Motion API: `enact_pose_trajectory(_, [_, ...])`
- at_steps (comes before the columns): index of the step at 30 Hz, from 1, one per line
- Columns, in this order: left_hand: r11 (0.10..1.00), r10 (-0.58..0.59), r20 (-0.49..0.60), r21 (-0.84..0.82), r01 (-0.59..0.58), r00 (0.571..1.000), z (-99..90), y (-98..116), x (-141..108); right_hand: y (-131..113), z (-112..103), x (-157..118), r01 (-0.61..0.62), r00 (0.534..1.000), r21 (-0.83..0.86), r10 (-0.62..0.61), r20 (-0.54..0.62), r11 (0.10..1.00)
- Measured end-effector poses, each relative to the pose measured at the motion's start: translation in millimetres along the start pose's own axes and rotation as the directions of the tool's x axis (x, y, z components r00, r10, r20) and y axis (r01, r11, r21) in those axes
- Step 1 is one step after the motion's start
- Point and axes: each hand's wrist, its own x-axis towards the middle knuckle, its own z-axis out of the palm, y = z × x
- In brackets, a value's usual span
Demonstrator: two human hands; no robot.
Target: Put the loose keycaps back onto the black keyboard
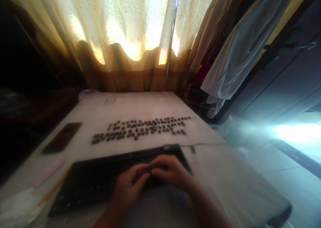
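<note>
A black keyboard (100, 179) lies at a slant near the table's front edge, its surface dark and blurred. Above its right half my left hand (130, 181) and my right hand (170, 169) meet at the fingertips. Both are closed, pinching a small dark piece (149, 170) that looks like a keycap; blur hides its details. Beyond the keyboard, many loose dark keycaps (142, 132) are spread in rough rows on the white tabletop (140, 104).
A dark phone (62, 137) lies at the left, with a pink strip (47, 171), an orange pencil-like stick (54, 187) and crumpled white material (20, 206) nearer me. The keyboard's cable (205, 144) runs right, past a small dark piece (193, 149). A curtain (125, 37) hangs behind.
</note>
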Motion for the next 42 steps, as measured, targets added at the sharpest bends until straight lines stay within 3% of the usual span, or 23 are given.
enact_pose_trajectory(6, [0.997,-0.057,-0.006,-0.042,0.057,0.998,-2.0,5.2,1.4,-0.5,-2.2,-1.1,0.161,0.987,-0.143,-0.162,-0.002,0.977])
enact_pose_trajectory(15, [0.999,-0.035,0.039,0.016,0.034,0.999,-2.0,2.7,-2.0,-4.8,-3.2,-2.9,0.261,0.964,-0.321,-0.26,0.046,0.91])
enact_pose_trajectory(17, [0.998,-0.003,0.031,0.07,0.001,1.0,-2.9,-0.1,-4.1,-1.4,-13.5,-4.2,0.219,0.971,-0.336,-0.237,-0.013,0.916])
enact_pose_trajectory(19, [0.987,0.067,0.006,0.148,-0.067,0.998,-4.8,-2.7,-6.0,5.9,-29.6,-8.4,0.126,0.972,-0.323,-0.182,-0.15,0.938])
enact_pose_trajectory(21, [0.954,0.187,-0.004,0.24,-0.181,0.982,-7.0,-3.8,-6.8,16.2,-47.3,-16.5,0.033,0.952,-0.29,-0.118,-0.281,0.956])
enact_pose_trajectory(23, [0.895,0.325,0.014,0.317,-0.313,0.946,-8.9,-3.0,-6.4,27.4,-60.5,-27.3,0.02,0.939,-0.287,-0.117,-0.325,0.958])
enact_pose_trajectory(27, [0.775,0.49,0.102,0.404,-0.486,0.866,-8.2,1.7,-4.7,45.2,-63.5,-44.8,0.016,0.959,-0.375,-0.121,-0.258,0.927])
enact_pose_trajectory(32, [0.697,0.535,0.18,0.458,-0.551,0.826,-0.3,2.0,-7.5,51.6,-53.9,-45.9,0.004,0.981,-0.478,-0.097,-0.17,0.879])
enact_pose_trajectory(42, [0.634,0.547,0.277,0.479,-0.607,0.79,8.5,3.4,-8.9,49.1,-56.1,-43.2,0.027,0.983,-0.486,-0.113,-0.148,0.873])
